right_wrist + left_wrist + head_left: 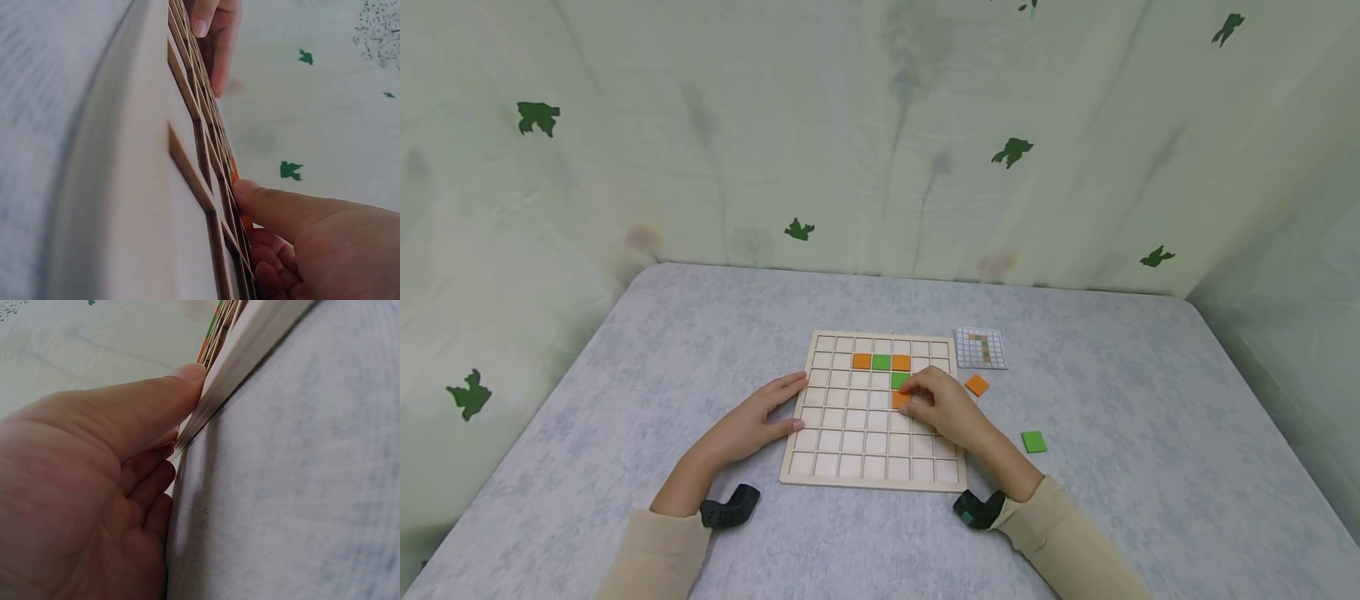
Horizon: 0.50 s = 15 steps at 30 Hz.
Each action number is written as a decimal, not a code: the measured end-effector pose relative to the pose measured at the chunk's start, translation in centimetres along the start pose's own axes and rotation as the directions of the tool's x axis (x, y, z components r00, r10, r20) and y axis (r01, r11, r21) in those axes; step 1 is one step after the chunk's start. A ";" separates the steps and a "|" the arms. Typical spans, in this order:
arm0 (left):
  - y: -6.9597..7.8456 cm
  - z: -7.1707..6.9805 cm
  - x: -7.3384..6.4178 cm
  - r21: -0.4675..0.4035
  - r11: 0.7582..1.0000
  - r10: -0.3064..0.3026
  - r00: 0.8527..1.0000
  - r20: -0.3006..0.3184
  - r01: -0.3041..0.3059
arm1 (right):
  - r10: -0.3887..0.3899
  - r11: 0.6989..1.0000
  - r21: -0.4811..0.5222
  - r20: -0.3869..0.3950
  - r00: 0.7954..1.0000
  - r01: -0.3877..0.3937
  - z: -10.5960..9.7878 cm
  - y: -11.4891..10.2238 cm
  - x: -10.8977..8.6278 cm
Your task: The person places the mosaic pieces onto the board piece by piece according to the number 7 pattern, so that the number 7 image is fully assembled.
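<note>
A wooden grid board (852, 442) lies flat on the table. My left hand (743, 427) rests against its left edge, thumb and fingers spread; in the left wrist view the thumb touches the board's side. Over the right half of the grid, my right hand (951, 408) pinches an orange tile (898, 401) between thumb and forefinger, at a cell below a green tile (899, 381). The row above holds an orange tile (862, 362), a green tile (882, 362) and another orange tile (901, 362). The right wrist view shows the thumb against orange, tile mostly hidden.
A small pattern card (981, 347) with a coloured grid lies beside the board's upper right corner. Right of the board are a loose orange tile (977, 385) and a loose green tile (1033, 442). A pale curtain (850, 142) hangs behind the table (700, 333).
</note>
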<state>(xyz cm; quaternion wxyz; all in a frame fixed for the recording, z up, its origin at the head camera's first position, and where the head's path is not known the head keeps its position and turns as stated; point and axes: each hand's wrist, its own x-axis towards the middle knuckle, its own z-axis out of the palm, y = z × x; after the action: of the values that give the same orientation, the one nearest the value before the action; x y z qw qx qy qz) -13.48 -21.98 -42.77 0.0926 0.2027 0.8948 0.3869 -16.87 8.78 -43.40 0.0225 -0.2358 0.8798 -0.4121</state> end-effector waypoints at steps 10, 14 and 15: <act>-0.2 -0.1 -0.1 0.007 1.000 -0.007 1.000 0.002 0.007 | 0.006 1.000 0.000 0.040 0.999 -0.006 -0.1 -0.5 0.2; -0.2 0.0 0.0 0.000 1.000 -0.006 1.000 0.005 0.006 | 0.034 0.998 0.048 0.052 0.998 -0.036 -1.0 -1.0 0.0; -0.2 0.0 0.1 -0.003 1.000 -0.006 1.000 0.005 0.006 | 0.035 0.997 0.064 0.051 0.998 -0.038 -1.4 -1.1 -0.1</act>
<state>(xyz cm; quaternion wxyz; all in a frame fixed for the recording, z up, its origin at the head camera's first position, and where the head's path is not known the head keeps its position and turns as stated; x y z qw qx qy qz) -13.58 -22.06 -42.90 0.0965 0.2008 0.8947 0.3872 -16.62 9.23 -41.70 0.0595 -0.2289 0.8693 -0.4341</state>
